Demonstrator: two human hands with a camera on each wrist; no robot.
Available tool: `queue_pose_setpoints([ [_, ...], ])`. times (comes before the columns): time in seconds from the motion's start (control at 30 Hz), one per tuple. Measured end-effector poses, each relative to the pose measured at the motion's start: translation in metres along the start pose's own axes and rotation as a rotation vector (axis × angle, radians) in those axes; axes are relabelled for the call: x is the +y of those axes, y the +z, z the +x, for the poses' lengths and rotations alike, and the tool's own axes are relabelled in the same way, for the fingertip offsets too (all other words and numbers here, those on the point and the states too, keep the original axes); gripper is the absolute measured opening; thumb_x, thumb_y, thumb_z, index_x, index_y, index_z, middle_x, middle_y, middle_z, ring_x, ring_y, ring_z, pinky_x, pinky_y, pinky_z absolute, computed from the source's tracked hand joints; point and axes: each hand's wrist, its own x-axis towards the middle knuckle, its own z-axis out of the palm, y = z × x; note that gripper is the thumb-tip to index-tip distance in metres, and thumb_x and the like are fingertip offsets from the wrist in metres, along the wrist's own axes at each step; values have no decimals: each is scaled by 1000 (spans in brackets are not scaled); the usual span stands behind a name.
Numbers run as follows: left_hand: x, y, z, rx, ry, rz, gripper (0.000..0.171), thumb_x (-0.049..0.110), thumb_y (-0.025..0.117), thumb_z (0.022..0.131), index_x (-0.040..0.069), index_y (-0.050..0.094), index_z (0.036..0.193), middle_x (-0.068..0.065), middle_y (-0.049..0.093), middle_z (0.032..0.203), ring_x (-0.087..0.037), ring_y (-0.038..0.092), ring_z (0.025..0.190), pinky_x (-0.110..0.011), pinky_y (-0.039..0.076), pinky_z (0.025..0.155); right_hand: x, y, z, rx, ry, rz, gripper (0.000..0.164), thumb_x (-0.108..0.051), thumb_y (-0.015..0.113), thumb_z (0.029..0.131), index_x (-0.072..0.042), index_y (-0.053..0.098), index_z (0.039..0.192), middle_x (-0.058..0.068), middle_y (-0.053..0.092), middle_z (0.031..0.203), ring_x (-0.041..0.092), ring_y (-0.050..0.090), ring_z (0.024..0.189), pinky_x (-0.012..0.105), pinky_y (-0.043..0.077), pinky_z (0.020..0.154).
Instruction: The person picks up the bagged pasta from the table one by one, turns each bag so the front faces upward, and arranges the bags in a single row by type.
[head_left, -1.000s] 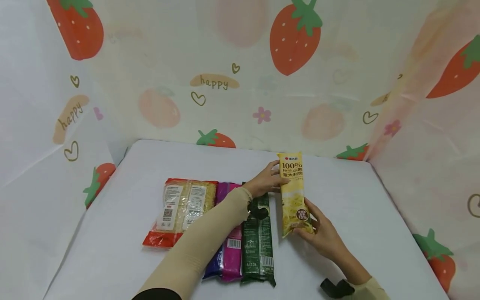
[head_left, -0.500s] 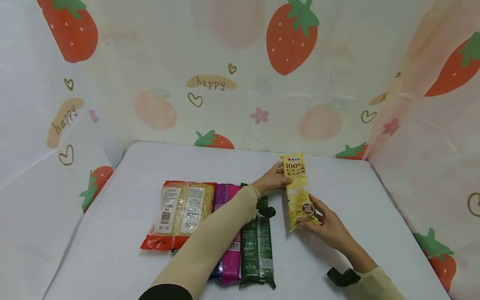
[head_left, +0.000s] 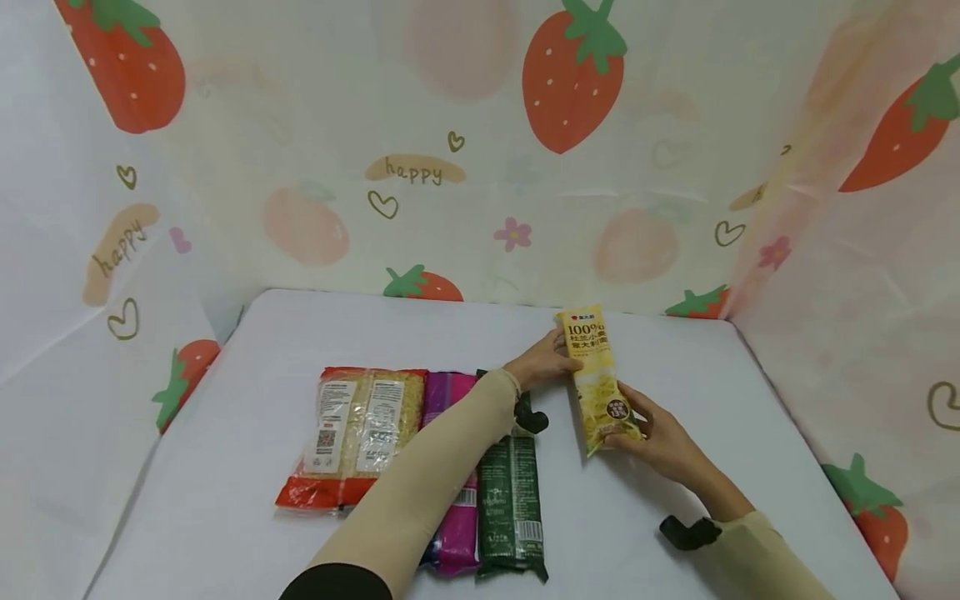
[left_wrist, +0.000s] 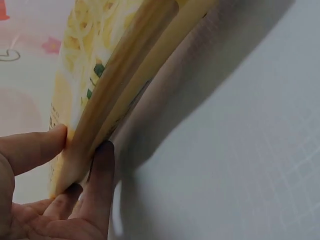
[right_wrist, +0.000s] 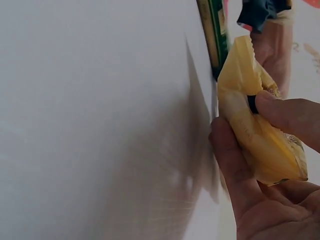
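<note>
Both hands hold a yellow packet of pasta (head_left: pixel 594 375), its printed front facing up. My left hand (head_left: pixel 542 360) grips the upper end from the left side; in the left wrist view its thumb lies on the front and fingers are behind the packet (left_wrist: pixel 115 75). Around the lower end curls my right hand (head_left: pixel 663 437). The right wrist view shows the crimped yellow end (right_wrist: pixel 245 65) between thumb and fingers, above its shadow on the table. Left of it lie a green packet (head_left: pixel 512 500), a magenta packet (head_left: pixel 457 533) and a clear, red-edged pasta packet (head_left: pixel 367 425).
The three lying packets sit side by side on the white table (head_left: pixel 712 375). My left forearm (head_left: pixel 420 475) passes over them, hiding parts of the magenta and green ones. A strawberry-print curtain (head_left: pixel 450 83) encloses the back and sides.
The yellow packet has shifted slightly right, with its lower end swung right and away from me. Both hands moved along with it. The other packets lie as before; the head view has turned a little.
</note>
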Motion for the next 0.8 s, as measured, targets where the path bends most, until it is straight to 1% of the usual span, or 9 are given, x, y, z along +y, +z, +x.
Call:
queue_pose_setpoints([
  [0.1, -1, -1, 1, 1, 4, 38, 94, -4, 71, 100, 12, 15, 173, -15, 22, 178, -32, 28, 161, -44, 39, 124, 3, -1, 3, -10, 1, 8, 97, -20, 83, 97, 0, 22, 170, 32, 27, 171, 54, 42, 149, 55, 48, 113],
  [0.17, -1, 0, 1, 0, -1, 44, 95, -5, 70, 100, 12, 13, 174, -14, 20, 178, -31, 24, 163, -45, 37, 125, 5, -1, 5, -10, 8, 11, 96, -19, 83, 97, 0, 23, 170, 32, 27, 171, 54, 41, 149, 57, 46, 114],
  [0.3, -1, 2, 1, 12, -8, 89, 95, -2, 71, 101, 11, 11, 174, -14, 19, 178, -31, 23, 163, -45, 37, 125, 10, -1, 6, -3, 23, 2, 97, -19, 83, 97, -1, 23, 170, 31, 28, 170, 54, 40, 150, 60, 43, 117],
  [0.47, 0, 6, -4, 44, -5, 165, 94, -1, 70, 103, 9, 9, 173, -16, 20, 178, -30, 20, 164, -43, 32, 128, 11, 0, 8, -6, 33, -18, 98, -21, 85, 96, 0, 24, 169, 31, 34, 168, 52, 44, 148, 57, 47, 114],
  [0.53, 2, 8, -7, 50, 1, 196, 93, -1, 69, 103, 9, 8, 173, -17, 21, 177, -31, 23, 163, -43, 32, 127, 11, -1, 9, -10, 36, -26, 98, -21, 85, 96, 1, 24, 169, 30, 35, 168, 50, 46, 147, 55, 49, 112],
  [0.63, 5, 8, -8, 56, 3, 273, 92, 2, 69, 104, 8, 9, 173, -17, 25, 176, -31, 25, 162, -42, 28, 129, 11, -2, 10, -14, 41, -44, 98, -22, 85, 96, 2, 24, 169, 29, 33, 169, 49, 47, 147, 55, 49, 113],
  [0.73, 6, 7, -7, 62, -2, 347, 88, 6, 70, 104, 7, 14, 173, -16, 28, 175, -30, 27, 162, -41, 27, 130, 13, -4, 12, -19, 70, -56, 99, -24, 85, 95, 3, 25, 168, 29, 33, 169, 50, 47, 146, 56, 48, 114],
  [0.77, 6, 6, -6, 63, -5, 372, 87, 7, 70, 104, 8, 16, 173, -15, 29, 175, -29, 25, 163, -40, 26, 130, 14, -4, 12, -22, 82, -59, 100, -25, 86, 95, 3, 25, 168, 30, 33, 169, 51, 47, 146, 56, 47, 115],
  [0.8, 6, 6, -6, 61, -5, 381, 86, 7, 70, 104, 7, 18, 172, -15, 30, 175, -29, 26, 162, -41, 27, 130, 15, -4, 12, -28, 94, -63, 100, -26, 86, 95, 4, 25, 168, 30, 32, 169, 52, 47, 146, 56, 47, 115],
])
